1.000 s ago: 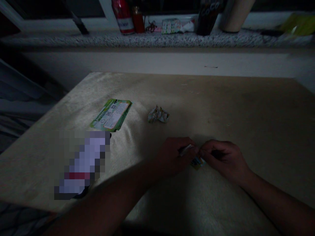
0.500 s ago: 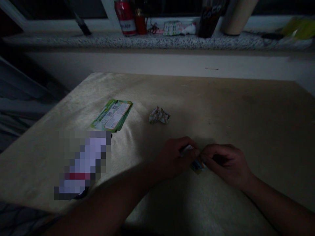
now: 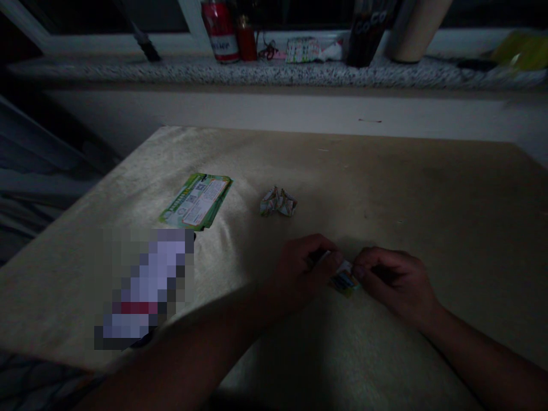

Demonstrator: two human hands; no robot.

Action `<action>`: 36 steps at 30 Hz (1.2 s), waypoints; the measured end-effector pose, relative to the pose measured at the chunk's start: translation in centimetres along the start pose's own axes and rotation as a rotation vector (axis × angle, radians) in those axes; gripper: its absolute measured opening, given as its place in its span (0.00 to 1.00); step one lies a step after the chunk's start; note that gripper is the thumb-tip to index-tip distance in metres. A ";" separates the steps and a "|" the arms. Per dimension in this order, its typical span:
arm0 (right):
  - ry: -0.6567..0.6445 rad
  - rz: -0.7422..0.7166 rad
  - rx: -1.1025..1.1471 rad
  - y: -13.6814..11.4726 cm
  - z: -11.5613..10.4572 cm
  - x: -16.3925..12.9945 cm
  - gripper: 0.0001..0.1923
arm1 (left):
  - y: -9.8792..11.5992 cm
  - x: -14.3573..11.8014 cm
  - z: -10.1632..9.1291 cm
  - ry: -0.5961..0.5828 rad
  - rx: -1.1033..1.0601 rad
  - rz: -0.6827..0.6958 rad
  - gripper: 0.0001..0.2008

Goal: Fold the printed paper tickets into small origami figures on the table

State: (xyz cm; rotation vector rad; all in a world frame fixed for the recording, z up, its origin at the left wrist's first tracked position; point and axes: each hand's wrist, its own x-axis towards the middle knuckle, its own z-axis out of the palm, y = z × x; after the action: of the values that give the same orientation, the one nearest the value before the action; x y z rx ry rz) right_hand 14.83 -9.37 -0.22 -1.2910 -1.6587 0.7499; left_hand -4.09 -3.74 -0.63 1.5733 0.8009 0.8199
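Note:
In dim light, my left hand (image 3: 302, 271) and my right hand (image 3: 391, 279) meet over a beige table (image 3: 428, 194). Both pinch a small folded printed paper (image 3: 343, 278) between their fingertips, just above the tabletop. Much of the paper is hidden by my fingers. A small folded paper piece (image 3: 278, 202) lies on the table a little beyond my left hand. Farther left rests a thin stack of green printed paper sheets (image 3: 197, 201).
A blurred-out flat object (image 3: 143, 285) lies at the table's front left. Behind the table runs a speckled stone sill (image 3: 274, 71) carrying a red can (image 3: 220, 28), a small red bottle (image 3: 247, 39), a dark cup (image 3: 366, 31), a beige cylinder (image 3: 417, 28) and small packets.
My hands have barely shifted; the fingers have worked the small paper, which now shows a little more between them. The view has tilted slightly.

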 end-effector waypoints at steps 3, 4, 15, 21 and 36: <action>0.026 0.002 -0.006 0.1 0.0 -0.1 0.08 | -0.2 0.0 0.0 0.022 -0.033 -0.017 0.14; 0.032 0.002 -0.007 0.2 0.0 -0.1 0.08 | -0.3 0.1 0.0 0.027 -0.046 -0.027 0.14; 0.015 -0.054 0.054 0.5 0.1 0.1 0.06 | -0.2 0.4 0.2 0.032 -0.393 -0.160 0.15; 0.084 0.073 0.056 0.4 0.3 -0.3 0.04 | 0.4 0.8 -0.1 0.031 -0.452 -0.216 0.13; 0.060 0.137 0.097 0.2 0.2 -0.2 0.03 | 0.1 1.1 -0.2 0.078 -0.552 -0.292 0.13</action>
State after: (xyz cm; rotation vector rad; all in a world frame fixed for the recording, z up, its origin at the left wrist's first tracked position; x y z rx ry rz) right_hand 14.76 -9.47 -0.55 -1.3547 -1.4793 0.8545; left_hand -3.64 -2.71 -0.40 0.9178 0.7562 0.8045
